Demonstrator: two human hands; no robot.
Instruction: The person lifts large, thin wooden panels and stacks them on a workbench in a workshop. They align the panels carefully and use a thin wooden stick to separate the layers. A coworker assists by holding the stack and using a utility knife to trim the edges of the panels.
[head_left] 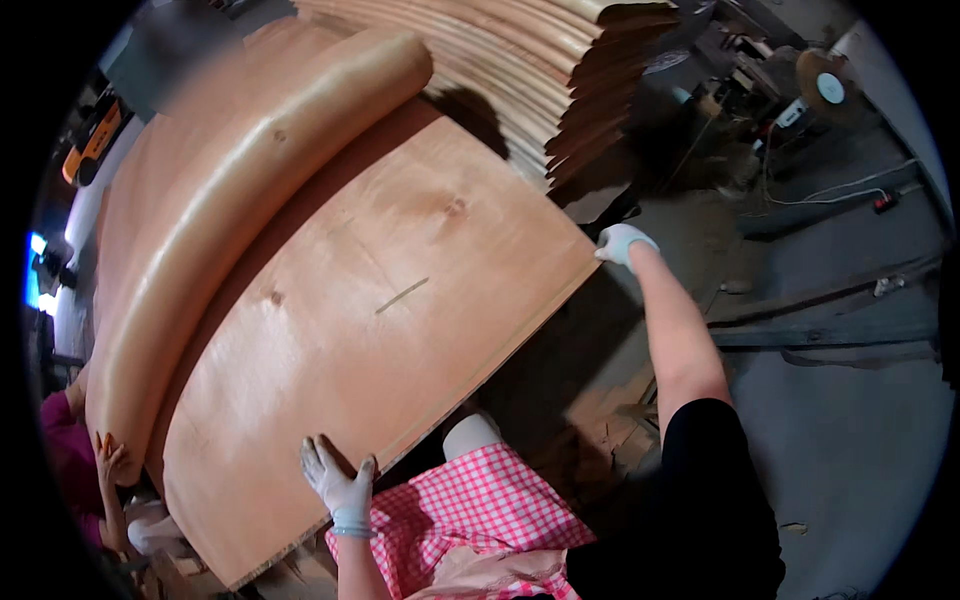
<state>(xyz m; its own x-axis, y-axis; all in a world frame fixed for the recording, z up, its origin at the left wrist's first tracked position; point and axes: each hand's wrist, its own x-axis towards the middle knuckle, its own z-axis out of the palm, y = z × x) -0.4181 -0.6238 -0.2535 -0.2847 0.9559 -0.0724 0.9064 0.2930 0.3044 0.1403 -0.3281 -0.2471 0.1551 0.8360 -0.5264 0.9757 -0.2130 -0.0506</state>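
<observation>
A broad, pale reddish-brown wood veneer sheet (360, 340) with knots and a short dark slit lies flat in front of me. My left hand (338, 485), in a white glove, rests on its near edge with fingers spread. At the right corner, my gloved right hand (622, 244) has its fingers closed on the sheet's edge, my arm stretched out. Beyond lies another veneer sheet (230, 210), bent over into a long glossy curl. A co-worker's hand (110, 462) touches the near left end of that curl.
A tall stack of wavy veneer sheets (500, 50) stands at the far right of the sheet. Wood scraps (615, 440) litter the floor beside my right side. A cable (840, 197) and a round spool-like disc (822, 88) are at the far right.
</observation>
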